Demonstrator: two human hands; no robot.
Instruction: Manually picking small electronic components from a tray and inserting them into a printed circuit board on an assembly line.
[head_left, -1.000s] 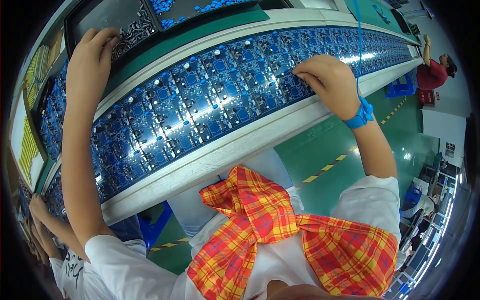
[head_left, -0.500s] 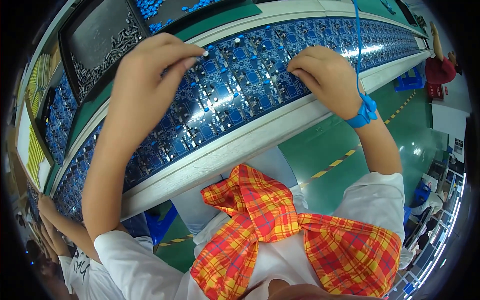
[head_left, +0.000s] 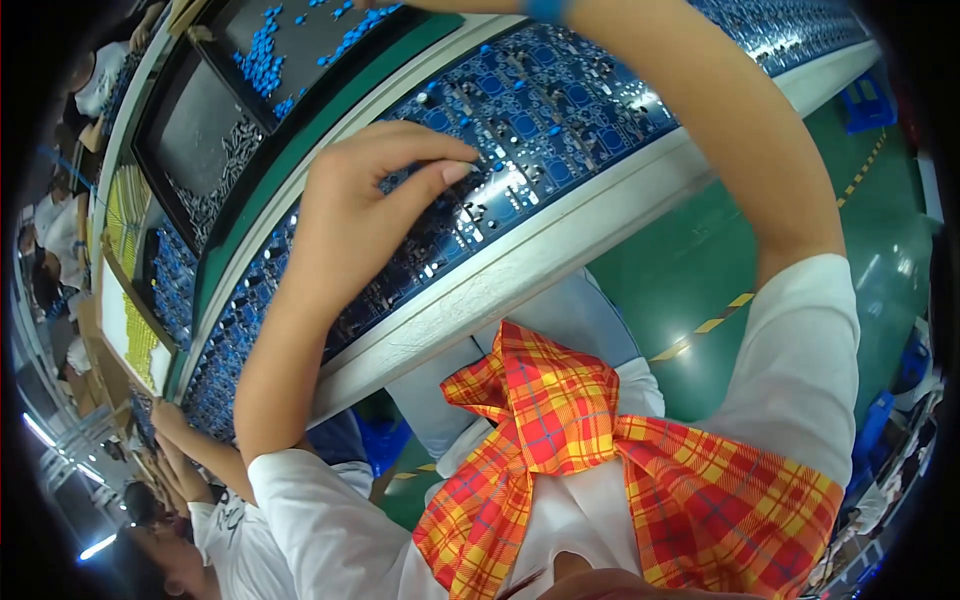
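Note:
My left hand (head_left: pixel 380 190) is over a long row of blue circuit boards (head_left: pixel 560 170), with thumb and forefinger pinched together. A tiny pale bit shows at the fingertips, too small to name. Small white, silver and blue components stand on the boards around it. My right arm stretches across the boards to the top edge of the picture. Only a strip of my right hand (head_left: pixel 470 4) shows there, beside a dark tray (head_left: pixel 310 45) holding loose blue disc-shaped components (head_left: pixel 262 65). Its fingers are mostly cut off by the edge. A blue wrist strap (head_left: pixel 545 10) circles that wrist.
Left of the blue parts, another dark tray (head_left: pixel 190 110) holds small silver cylindrical components (head_left: pixel 235 155). More boards (head_left: pixel 172 285) and a cardboard box (head_left: pixel 112 300) with yellow strips lie further left. A pale rail (head_left: pixel 560 240) borders the boards. A co-worker's hand (head_left: pixel 170 415) rests at lower left.
My right hand has gone from above the boards up to the tray of blue components. My left hand now appears further right and lower, still pinched. The whole view has shifted and tilted.

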